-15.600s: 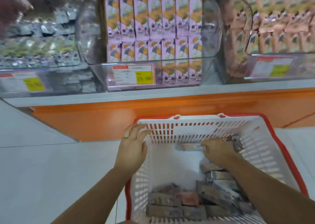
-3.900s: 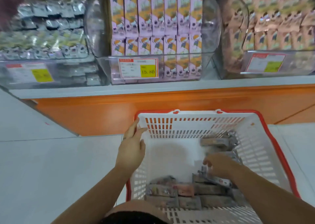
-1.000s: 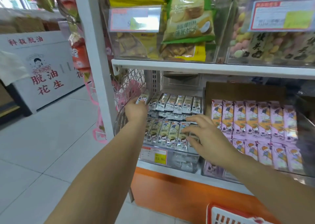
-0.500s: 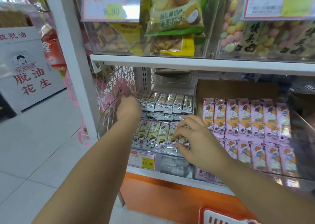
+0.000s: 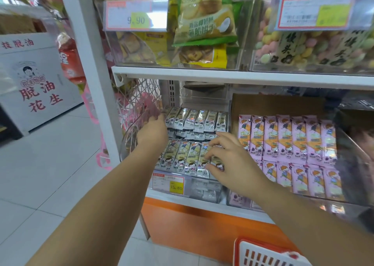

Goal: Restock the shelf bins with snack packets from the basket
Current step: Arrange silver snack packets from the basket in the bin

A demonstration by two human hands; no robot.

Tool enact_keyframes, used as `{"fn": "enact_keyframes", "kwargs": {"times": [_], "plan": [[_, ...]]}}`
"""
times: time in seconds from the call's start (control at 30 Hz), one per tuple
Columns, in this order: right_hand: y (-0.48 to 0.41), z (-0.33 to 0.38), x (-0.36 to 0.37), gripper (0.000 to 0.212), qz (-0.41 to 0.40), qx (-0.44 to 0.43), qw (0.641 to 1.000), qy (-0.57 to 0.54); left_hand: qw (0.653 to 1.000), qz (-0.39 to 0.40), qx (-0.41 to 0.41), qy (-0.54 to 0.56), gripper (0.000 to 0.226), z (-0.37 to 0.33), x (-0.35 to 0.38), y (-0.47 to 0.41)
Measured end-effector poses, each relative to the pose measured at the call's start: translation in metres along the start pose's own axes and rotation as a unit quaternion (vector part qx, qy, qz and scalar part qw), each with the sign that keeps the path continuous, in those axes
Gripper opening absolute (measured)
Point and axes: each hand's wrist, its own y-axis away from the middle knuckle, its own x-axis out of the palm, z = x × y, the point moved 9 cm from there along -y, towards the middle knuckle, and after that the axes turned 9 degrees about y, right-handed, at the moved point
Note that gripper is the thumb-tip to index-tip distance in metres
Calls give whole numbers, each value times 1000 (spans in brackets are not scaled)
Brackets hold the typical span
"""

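Silver snack packets (image 5: 197, 119) stand in two rows inside a clear shelf bin (image 5: 204, 190) on the lower shelf. My left hand (image 5: 152, 133) reaches into the bin at the left end of the back row and touches the leftmost packet; its fingers are mostly hidden. My right hand (image 5: 230, 160) is at the right end of the front row, thumb and fingers pinching the rightmost packet (image 5: 217, 164). A corner of the white basket with a red rim (image 5: 261, 254) shows on the floor at the lower right.
To the right is a bin of pink packets (image 5: 293, 142). The upper shelf (image 5: 222, 77) carries bins of yellow and green biscuit bags (image 5: 204, 24) and coloured sweets. A white upright post (image 5: 87, 63) stands to the left, with a white peanut display box (image 5: 36, 79) beyond it.
The view has gone from looking down into the basket to the shelf. In the last second my right hand drew in onto the front row's right end; my left hand stayed at the back row.
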Motion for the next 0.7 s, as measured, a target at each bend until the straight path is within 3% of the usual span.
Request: {"fn": "enact_keyframes", "kwargs": {"times": [0.1,0.17,0.27,0.37,0.5,0.6,0.7], "plan": [[15,12,-10,16,-33,-25,999,11,985,-111,94,91,59,-19,-24,48],[40,26,-22,16,-84,-56,995,13,940,-192,200,199,43,-30,-33,99],[94,37,-30,15,-124,-74,989,-10,892,-210,279,285,30,-33,-6,174],[158,16,-10,16,-69,-39,997,-15,907,-139,273,288,28,-33,62,222],[241,-47,21,19,58,98,993,1,925,-14,278,258,31,-42,148,260],[305,-102,47,25,190,225,955,-7,929,69,289,219,36,-57,198,271],[369,-139,81,29,341,279,898,6,933,119,292,173,39,-69,237,278]]}}
